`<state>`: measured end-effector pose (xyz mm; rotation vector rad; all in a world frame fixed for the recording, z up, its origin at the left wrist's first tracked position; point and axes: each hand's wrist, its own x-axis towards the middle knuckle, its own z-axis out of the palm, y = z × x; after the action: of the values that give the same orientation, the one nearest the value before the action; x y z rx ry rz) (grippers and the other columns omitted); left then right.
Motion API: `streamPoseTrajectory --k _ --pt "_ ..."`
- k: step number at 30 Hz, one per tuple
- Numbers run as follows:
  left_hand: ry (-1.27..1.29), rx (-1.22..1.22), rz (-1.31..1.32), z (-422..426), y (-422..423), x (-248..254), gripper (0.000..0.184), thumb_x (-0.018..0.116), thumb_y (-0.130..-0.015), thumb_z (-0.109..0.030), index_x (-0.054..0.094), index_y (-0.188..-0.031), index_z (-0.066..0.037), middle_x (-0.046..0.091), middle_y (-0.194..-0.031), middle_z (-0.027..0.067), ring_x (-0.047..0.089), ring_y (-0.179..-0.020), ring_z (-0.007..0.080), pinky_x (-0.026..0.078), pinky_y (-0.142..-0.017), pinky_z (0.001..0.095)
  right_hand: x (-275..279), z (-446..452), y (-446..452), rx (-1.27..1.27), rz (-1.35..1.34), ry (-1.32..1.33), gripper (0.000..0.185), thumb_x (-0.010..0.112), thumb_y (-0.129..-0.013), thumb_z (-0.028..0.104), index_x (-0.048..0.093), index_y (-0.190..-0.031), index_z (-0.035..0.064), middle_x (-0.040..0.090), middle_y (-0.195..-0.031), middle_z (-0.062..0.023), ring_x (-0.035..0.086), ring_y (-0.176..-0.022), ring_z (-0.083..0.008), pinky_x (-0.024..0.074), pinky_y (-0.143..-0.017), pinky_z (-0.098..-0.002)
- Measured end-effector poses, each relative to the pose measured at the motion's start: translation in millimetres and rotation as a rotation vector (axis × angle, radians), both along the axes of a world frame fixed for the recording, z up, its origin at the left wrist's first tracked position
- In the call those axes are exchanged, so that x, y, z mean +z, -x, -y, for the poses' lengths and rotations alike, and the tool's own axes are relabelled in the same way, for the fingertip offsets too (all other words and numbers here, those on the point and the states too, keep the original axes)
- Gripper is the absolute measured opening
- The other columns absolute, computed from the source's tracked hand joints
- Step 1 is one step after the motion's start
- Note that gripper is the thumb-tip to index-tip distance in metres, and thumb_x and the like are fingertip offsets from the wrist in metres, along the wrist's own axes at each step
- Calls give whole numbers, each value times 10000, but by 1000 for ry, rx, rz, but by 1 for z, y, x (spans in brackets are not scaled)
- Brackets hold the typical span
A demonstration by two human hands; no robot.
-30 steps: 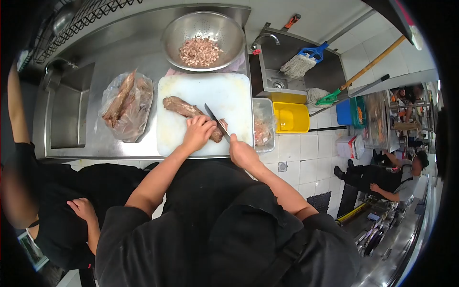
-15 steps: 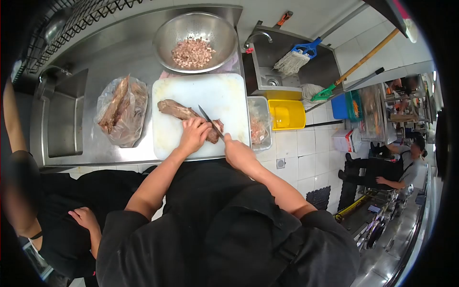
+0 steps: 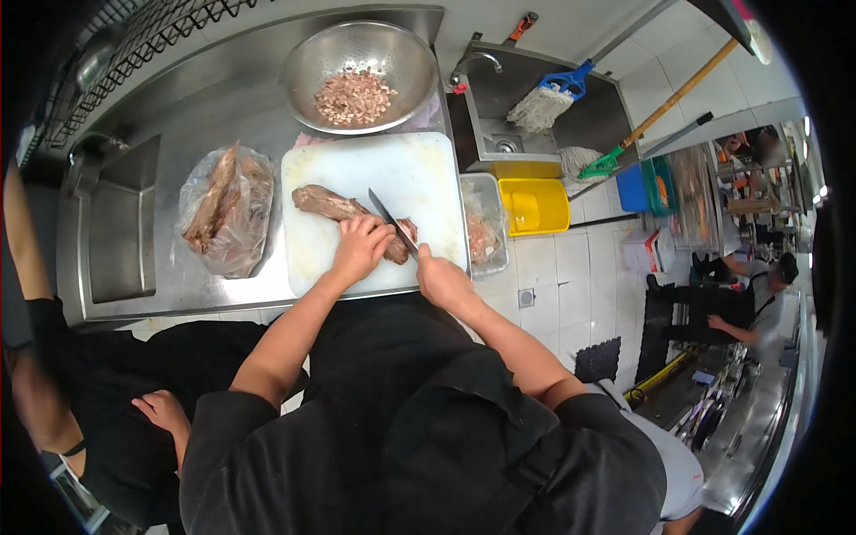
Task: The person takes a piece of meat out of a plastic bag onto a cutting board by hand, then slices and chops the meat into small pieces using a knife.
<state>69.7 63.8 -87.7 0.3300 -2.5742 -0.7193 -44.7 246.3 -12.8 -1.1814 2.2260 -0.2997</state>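
A long piece of brown meat [image 3: 325, 203] lies slantwise on the white cutting board [image 3: 312, 259]. My left hand [image 3: 361, 248] presses on the meat near its lower right part, fingers bent over it. In my right hand [image 3: 446, 281] is the handle of a knife [image 3: 390, 217], whose blade crosses the meat just right of my left fingertips. A steel colander [image 3: 413, 76] behind the board holds small chopped meat pieces [image 3: 355, 96]. Left of the board, a clear plastic bag [image 3: 245, 245] holds more long meat pieces [image 3: 214, 201].
A clear tub [image 3: 484, 227] with meat and a yellow bucket [image 3: 533, 205] are right of the board. Sinks [image 3: 125, 232] flank the work area. Mops [image 3: 542, 107] lean at the right. One co-worker [image 3: 116, 401] is close at left; another person [image 3: 731, 299] is farther right.
The view has shifted slightly, moving the counter leftward in the picture. My hands keep the same hold on meat and knife. A grey-clothed person now shows behind my right shoulder.
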Motion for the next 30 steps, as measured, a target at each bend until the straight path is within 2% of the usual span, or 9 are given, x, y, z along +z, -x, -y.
streamPoseTrajectory --k 5,7,11,15,17,24,30 --pt "-5 -34 -14 3 -1 1 146 680 -943 -231 705 -1063 -151 615 -1047 25 551 -1054 259 354 -915 448 60 -4 -3 3 1 -72 215 482 -931 72 451 -1123 -21 691 -818 -296 691 -788 -488 529 -714 -598" --pt "-1 -45 -43 3 -1 -2 142 684 -938 -226 702 -1056 -151 618 -1046 17 554 -1043 255 354 -903 440 81 -14 -4 -1 37 -187 223 482 -931 71 457 -1130 -24 690 -809 -297 691 -785 -487 530 -710 -597" --pt "-23 -48 -72 2 -3 -4 147 683 -929 -206 688 -1063 -146 616 -1041 24 552 -1029 258 363 -900 444 80 -12 -11 2 36 -259 221 481 -936 76 462 -1127 -33 690 -815 -300 692 -799 -490 531 -715 -598" --pt "52 -47 -68 4 -1 -10 171 689 -926 -223 687 -1080 -149 614 -1042 17 556 -1024 250 366 -898 448 11 32 -10 -49 -39 -130 222 477 -950 99 463 -1119 -45 690 -816 -308 690 -793 -499 531 -725 -600" --pt "46 -44 -66 4 -1 -10 191 694 -925 -242 686 -1093 -153 611 -1053 21 558 -1034 248 369 -893 446 3 43 -7 -65 -62 -57 224 479 -956 117 463 -1111 -43 688 -803 -311 685 -777 -506 531 -722 -604" --pt "-32 -50 -52 4 -1 -5 180 694 -924 -240 686 -1083 -156 600 -1068 20 537 -1073 248 362 -911 445 70 -13 -22 -74 -9 -171 190 503 -952 107 461 -1091 -17 676 -775 -306 664 -750 -516 504 -691 -623" --pt "2 -32 -61 3 -1 -5 136 700 -912 -211 684 -1032 -149 591 -1052 15 530 -1043 249 351 -909 445 83 -22 -9 -13 50 -205 198 501 -953 106 456 -1088 -31 675 -770 -304 662 -742 -517 504 -689 -620"
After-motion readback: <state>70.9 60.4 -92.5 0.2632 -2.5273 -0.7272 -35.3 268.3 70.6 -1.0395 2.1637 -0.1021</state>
